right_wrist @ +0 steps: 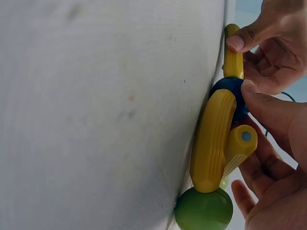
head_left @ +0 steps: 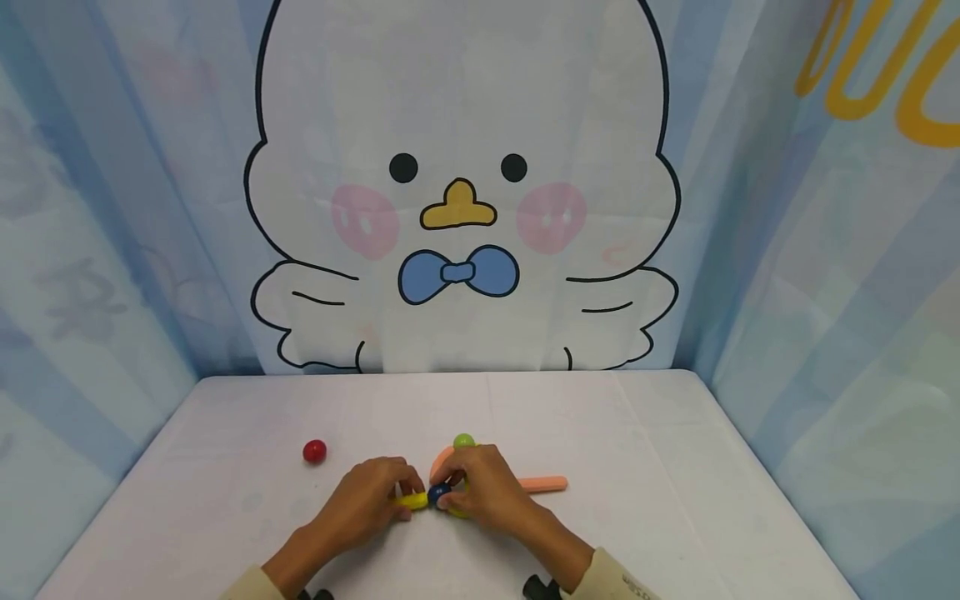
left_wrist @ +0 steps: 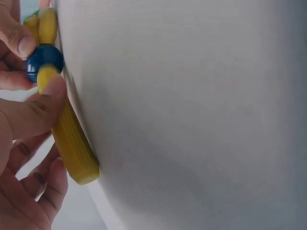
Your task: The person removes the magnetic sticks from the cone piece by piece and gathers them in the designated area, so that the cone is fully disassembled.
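My left hand point(head_left: 369, 502) pinches a yellow magnetic rod point(left_wrist: 76, 146) between thumb and fingers, close over the white table. One end of that rod meets a dark blue ball point(left_wrist: 43, 61), which my right hand point(head_left: 486, 490) holds between thumb and fingers. On the ball's other side, the right wrist view shows a curved yellow rod point(right_wrist: 212, 143) and another yellow rod point(right_wrist: 240, 143) with a round metal tip. A green ball point(right_wrist: 204, 211) sits at the curved rod's far end. Partly behind my right hand are a curved orange piece point(head_left: 441, 461) and a straight orange rod point(head_left: 546, 483).
A red ball point(head_left: 315, 452) lies by itself on the white table point(head_left: 637, 442), to the left of my hands. Beyond the table's back edge hangs a curtain point(head_left: 457, 333) with a cartoon bird, and more curtains flank both sides. Dark gear shows at both wrists.
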### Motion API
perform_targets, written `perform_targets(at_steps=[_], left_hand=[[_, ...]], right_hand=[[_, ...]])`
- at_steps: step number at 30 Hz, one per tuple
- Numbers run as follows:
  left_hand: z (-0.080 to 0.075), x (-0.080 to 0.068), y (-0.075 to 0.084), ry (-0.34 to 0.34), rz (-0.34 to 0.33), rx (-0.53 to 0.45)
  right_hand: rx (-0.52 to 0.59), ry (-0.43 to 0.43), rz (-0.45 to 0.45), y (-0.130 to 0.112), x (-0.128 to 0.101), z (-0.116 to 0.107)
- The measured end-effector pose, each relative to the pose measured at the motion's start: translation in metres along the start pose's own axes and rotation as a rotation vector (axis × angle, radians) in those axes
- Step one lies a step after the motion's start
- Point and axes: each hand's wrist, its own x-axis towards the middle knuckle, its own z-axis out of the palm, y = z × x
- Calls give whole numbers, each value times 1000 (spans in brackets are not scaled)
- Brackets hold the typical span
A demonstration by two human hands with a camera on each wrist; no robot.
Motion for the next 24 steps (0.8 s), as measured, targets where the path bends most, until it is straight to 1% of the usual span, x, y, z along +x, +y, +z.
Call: perform_targets(at_steps=[6, 12, 18, 24], left_hand=[[-4, -2, 1, -10, 9, 0], [-9, -7, -2, -4, -22, -16], [-17, -17, -12, 3, -76, -11], [-28, -26, -21, 6, -172, -16]], right_hand=[[4, -14, 21, 1, 1, 0], [-21, -9, 11, 0, 1, -1], [-20, -9, 20, 0, 1, 0], [-22, -2, 11, 1, 1, 0]])
